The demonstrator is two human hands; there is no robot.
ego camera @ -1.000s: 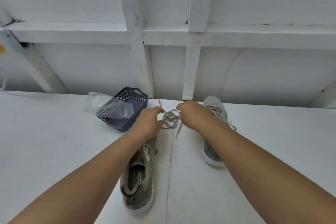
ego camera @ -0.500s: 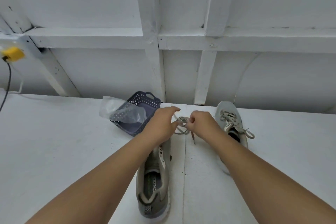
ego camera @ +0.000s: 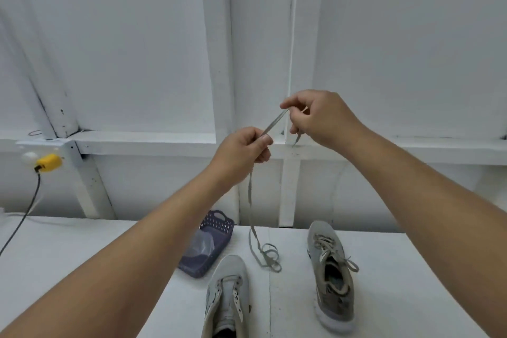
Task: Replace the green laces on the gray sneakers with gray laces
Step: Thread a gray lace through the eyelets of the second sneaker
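Both hands are raised well above the white desk (ego camera: 82, 255), pulling a flat gray fabric lace (ego camera: 250, 200) taut between them, most likely to straighten it and find its tip before threading. The left hand (ego camera: 241, 153) is pinching the lace between thumb and curled fingers, and the right hand (ego camera: 315, 118) is gripping a higher stretch, with a short end dangling below its fingers. From the left hand the lace is hanging straight down and ending in a loose coil on the desk between the two shoes. The left gray mesh sneaker (ego camera: 227, 291) is lying near the bottom edge with its eyelets apparently bare, though the view there is cropped, so it is probably waiting for this lace. The right gray mesh sneaker (ego camera: 330, 269) is already sitting laced and tied. A dark blue perforated plastic basket (ego camera: 211, 241) holding a clear plastic bag (ego camera: 203, 244) is standing just beside the left sneaker's toe.
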